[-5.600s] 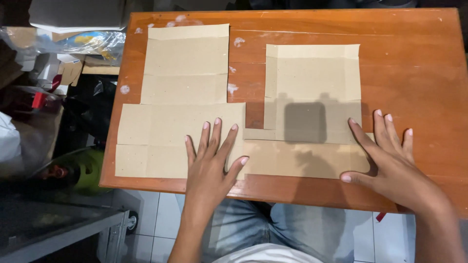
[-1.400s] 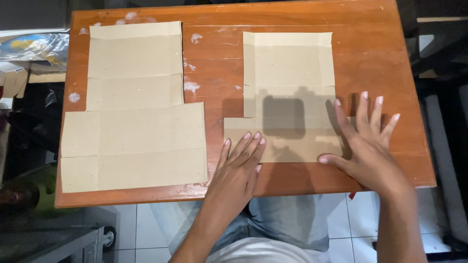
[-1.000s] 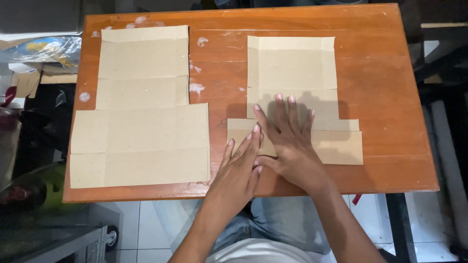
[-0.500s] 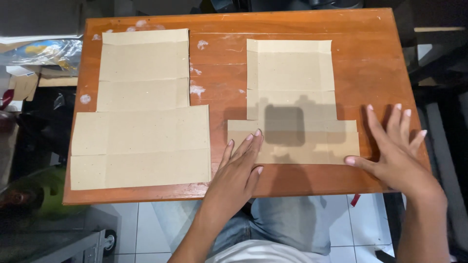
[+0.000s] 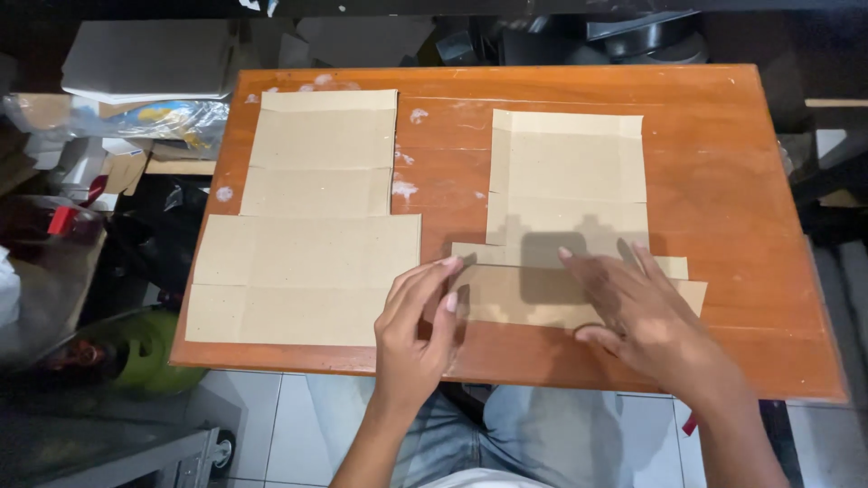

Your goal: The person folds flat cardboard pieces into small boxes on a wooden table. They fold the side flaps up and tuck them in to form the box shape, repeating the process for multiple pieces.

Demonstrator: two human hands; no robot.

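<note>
A person seated at an orange-brown wooden desk [image 5: 723,181] presses both hands onto a flat-cut sheet of brown cardboard [image 5: 568,172]. The landmark here is that right-hand sheet, which lies toward the right half of the desk, its narrow upper panel reaching toward the far edge and its wider lower flap near the front edge. The left hand [image 5: 418,330] rests at the lower flap's left end, fingers loosely curled, fingertips touching the cardboard's corner; it grips nothing. The right hand [image 5: 637,312] lies flat and unclenched on the lower flap, fingers spread, palm down, somewhat blurred. A square shadow falls on the sheet just above the hands. To the left of the sheet, apart from it with bare wood between, lies a second, larger cardboard cutout [image 5: 312,226] with the same stepped outline. White paint specks mark the wood between the two sheets. Beyond the desk's left edge sit stacked boxes and a plastic-wrapped bundle [image 5: 136,117]; white floor tiles [image 5: 271,425] show below.
</note>
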